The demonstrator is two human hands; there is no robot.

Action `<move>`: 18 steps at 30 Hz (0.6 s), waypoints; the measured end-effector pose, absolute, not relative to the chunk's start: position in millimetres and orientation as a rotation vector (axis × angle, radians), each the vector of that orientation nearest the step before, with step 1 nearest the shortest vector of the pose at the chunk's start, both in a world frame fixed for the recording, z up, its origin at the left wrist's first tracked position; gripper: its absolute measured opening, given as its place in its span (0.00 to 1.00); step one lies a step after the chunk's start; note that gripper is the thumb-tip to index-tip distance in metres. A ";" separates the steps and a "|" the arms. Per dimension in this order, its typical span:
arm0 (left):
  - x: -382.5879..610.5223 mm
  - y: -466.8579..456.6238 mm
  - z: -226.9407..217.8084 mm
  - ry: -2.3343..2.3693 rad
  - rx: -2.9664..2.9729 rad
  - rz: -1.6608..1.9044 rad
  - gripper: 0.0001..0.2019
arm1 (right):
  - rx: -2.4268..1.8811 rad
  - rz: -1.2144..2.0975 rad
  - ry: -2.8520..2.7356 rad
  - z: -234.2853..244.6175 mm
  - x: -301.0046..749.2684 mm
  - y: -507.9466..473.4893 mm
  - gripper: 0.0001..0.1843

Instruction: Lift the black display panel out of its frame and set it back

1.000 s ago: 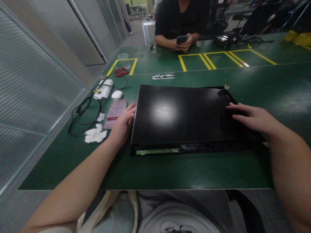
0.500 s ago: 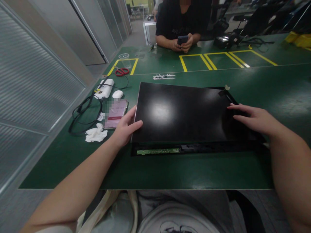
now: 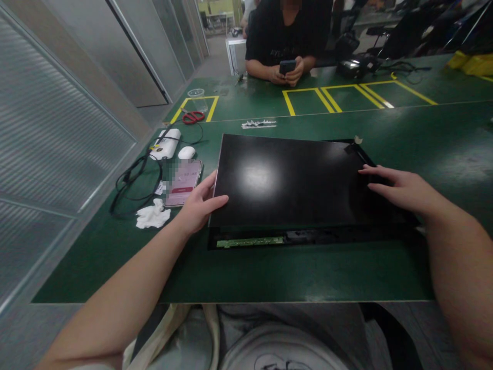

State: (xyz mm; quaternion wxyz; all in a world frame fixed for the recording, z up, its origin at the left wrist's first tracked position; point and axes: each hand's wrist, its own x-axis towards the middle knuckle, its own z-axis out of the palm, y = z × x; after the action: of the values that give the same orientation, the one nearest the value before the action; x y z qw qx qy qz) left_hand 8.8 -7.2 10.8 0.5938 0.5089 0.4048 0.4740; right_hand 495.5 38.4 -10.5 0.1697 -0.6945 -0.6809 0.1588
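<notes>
A flat, glossy black rectangular panel point(image 3: 288, 180) lies over a black frame point(image 3: 331, 237) on the green counter point(image 3: 308, 280), between the person's two bare hands and close to the counter's near edge. The frame shows past the panel along the near side and at the far right corner; a narrow, bright green circuit strip point(image 3: 250, 242) runs along the left part of its near side. A pale round glare marks the panel's left half.

The left hand point(image 3: 202, 203) holds the panel's left edge, thumb laid on the upper face and fingers along the side, their tips hidden. The right hand point(image 3: 404, 187) is spread at the right edge, thumb and fingers apart with their tips over the dark surface; whether it grips the edge cannot be told.

Left of the panel, just beside the left hand, lies a smartphone with a pinkish screen point(image 3: 187, 182). About it are a crumpled white tissue point(image 3: 153, 215), a looped black cable point(image 3: 115, 191), a white oblong device point(image 3: 166, 144) and a small, rounded white object point(image 3: 187, 152). Farther back are red-handled scissors point(image 3: 193, 118) and a clear plastic cup point(image 3: 197, 102). Across the counter, a person in a black shirt point(image 3: 288, 38) holds a dark phone point(image 3: 287, 67).
</notes>
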 end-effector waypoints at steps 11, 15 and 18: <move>10.1 -6.8 12.1 0.913 1.176 1.109 0.39 | -1.886 0.440 -1.888 -12.3 496.1 38.4 0.27; 8.3 -6.4 9.3 0.911 1.187 1.116 0.40 | -1.844 0.434 -1.801 -16.6 497.4 42.0 0.36; 6.7 -6.3 6.9 0.919 1.212 1.134 0.42 | -1.938 0.500 -1.606 -19.1 496.2 45.1 0.45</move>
State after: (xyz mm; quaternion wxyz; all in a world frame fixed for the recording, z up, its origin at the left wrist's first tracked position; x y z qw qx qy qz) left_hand 6.7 -6.3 6.9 0.5828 0.5191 0.3935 0.4858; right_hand 496.2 45.1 -19.1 0.2838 -0.7242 -0.6000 0.1870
